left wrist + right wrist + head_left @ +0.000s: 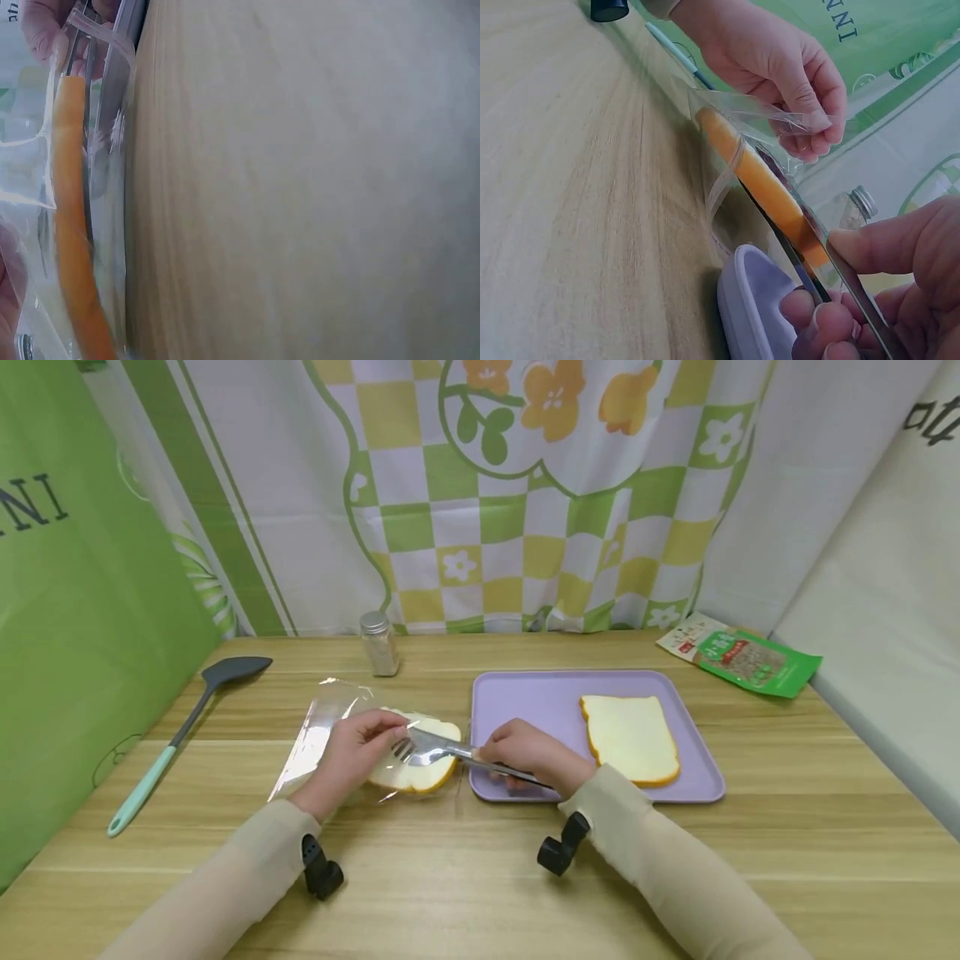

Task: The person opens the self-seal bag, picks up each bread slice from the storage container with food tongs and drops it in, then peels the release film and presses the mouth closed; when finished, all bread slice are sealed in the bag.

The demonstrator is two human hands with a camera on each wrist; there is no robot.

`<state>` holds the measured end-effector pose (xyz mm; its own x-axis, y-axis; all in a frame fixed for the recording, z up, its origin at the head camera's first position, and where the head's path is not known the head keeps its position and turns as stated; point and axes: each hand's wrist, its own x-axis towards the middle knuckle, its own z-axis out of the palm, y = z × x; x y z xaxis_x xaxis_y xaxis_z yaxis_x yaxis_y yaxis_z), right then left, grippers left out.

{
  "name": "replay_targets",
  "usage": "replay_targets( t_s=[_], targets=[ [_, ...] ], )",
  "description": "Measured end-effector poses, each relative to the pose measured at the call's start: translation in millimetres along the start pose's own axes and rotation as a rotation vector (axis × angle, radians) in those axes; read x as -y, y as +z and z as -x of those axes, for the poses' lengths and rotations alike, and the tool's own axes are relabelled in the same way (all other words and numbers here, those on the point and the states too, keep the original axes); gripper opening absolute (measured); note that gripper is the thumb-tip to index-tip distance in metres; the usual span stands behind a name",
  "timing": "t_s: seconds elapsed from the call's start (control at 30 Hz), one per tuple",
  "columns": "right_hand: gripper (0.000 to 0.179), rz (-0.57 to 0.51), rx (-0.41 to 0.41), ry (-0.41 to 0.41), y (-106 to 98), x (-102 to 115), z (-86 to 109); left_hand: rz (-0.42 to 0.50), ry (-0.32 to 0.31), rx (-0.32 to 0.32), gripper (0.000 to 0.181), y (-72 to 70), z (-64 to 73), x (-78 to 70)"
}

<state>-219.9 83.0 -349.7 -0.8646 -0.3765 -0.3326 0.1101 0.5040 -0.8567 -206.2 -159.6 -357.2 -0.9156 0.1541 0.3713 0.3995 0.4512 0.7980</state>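
My left hand [348,756] pinches the edge of a clear plastic bag [318,718] between thumb and fingers. A slice of bread [431,777] lies partly inside the bag, with its orange-brown crust [761,187] seen edge-on in the right wrist view. My right hand [534,750] grips metal tongs [450,747], whose slotted ends reach into the bag's mouth. One arm of the tongs passes on each side of the slice. To the right, a second bread slice [630,739] lies flat on a lilac tray [525,693].
A spatula [191,718] with a mint handle lies at the left. Behind the bag stands a glass shaker jar [379,647] with a metal lid. A green food packet [750,660] lies at the back right. Patterned curtain [525,552] hangs behind the wooden table [465,893].
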Motion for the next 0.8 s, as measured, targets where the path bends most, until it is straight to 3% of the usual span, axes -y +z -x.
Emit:
replay_targets(
  t_s=[0.37,0.6,0.8],
  targets=[
    [0.018,0.079,-0.027,-0.007,-4,-2,3.2,-0.066,-0.04,0.011,0.01,-5.2,-2.0,1.1],
    [0.017,0.2,-0.031,-0.079,-9,5,4.2,-0.011,-0.068,0.031,0.01,-0.1,-2.3,-0.5],
    [0.016,0.244,-0.004,-0.088,-13,14,3.0,-0.032,-0.068,0.028,0.012,3.1,-2.2,-0.4]
  ],
)
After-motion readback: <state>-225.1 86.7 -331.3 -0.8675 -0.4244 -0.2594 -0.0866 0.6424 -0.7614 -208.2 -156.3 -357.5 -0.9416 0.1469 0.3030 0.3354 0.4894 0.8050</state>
